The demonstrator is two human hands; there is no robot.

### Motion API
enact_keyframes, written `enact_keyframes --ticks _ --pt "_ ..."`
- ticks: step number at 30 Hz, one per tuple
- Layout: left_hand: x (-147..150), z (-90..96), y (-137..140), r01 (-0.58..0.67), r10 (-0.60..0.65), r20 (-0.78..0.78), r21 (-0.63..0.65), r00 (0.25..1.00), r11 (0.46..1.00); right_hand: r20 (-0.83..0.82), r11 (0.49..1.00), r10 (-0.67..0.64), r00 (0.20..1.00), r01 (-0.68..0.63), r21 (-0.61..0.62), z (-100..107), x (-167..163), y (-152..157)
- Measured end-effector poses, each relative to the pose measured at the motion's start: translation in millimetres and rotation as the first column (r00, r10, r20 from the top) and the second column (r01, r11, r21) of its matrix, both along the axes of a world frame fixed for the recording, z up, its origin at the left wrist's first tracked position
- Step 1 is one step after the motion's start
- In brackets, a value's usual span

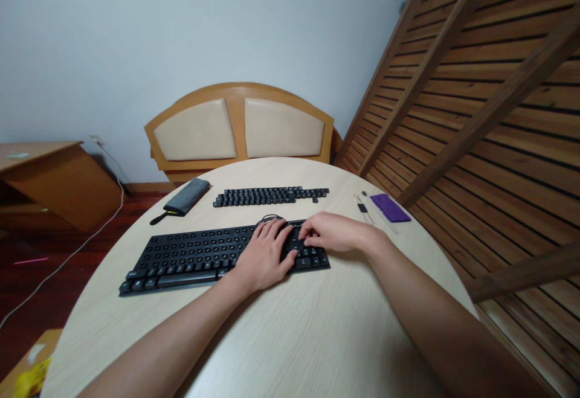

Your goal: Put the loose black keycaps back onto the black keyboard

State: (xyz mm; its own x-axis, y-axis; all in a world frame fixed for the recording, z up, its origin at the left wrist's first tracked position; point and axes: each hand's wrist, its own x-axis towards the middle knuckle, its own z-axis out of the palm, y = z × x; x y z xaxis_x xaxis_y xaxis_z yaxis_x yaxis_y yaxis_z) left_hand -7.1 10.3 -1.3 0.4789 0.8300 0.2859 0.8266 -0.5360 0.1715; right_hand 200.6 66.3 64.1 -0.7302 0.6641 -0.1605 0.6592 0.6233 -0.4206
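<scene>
A black keyboard (pixel 190 259) lies at a slant on the round table. Its upper rows show bare switch sockets, while the front rows and part of the number pad carry keycaps. My left hand (pixel 265 256) rests flat over the keyboard's right half, fingers spread. At the number pad, my right hand (pixel 328 231) is closed, with thumb and fingers bent together against the keys; whatever is between the fingertips is hidden. Behind the keyboard, loose black keycaps (pixel 256 196) stand in neat rows, with one single keycap (pixel 315 200) in front of their right end.
A grey pouch (pixel 189 195) lies at the back left of the table (pixel 317 337). On the right are a purple cloth (pixel 390 208), a wire tool with a black part (pixel 362 208) and a thin rod. A slatted wooden panel (pixel 507 144) leans close on the right.
</scene>
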Motion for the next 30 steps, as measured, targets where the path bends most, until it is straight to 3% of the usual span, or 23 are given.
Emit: enact_keyframes --ticks 7,20,30 --pt "0 -1.1 0 0.004 -0.004 -0.003 0.004 1.0 1.0 0.074 0.991 -0.03 0.997 0.021 0.131 2 -7 -7" --pt "1 0.4 0 -0.001 0.001 -0.004 -0.003 1.0 1.0 0.191 0.965 -0.099 0.977 0.048 0.259 8 -22 -22" --pt "1 -0.1 0 -0.001 0.001 -0.003 -0.005 1.0 1.0 0.25 0.958 -0.122 0.961 0.048 0.283 16 -25 -26"
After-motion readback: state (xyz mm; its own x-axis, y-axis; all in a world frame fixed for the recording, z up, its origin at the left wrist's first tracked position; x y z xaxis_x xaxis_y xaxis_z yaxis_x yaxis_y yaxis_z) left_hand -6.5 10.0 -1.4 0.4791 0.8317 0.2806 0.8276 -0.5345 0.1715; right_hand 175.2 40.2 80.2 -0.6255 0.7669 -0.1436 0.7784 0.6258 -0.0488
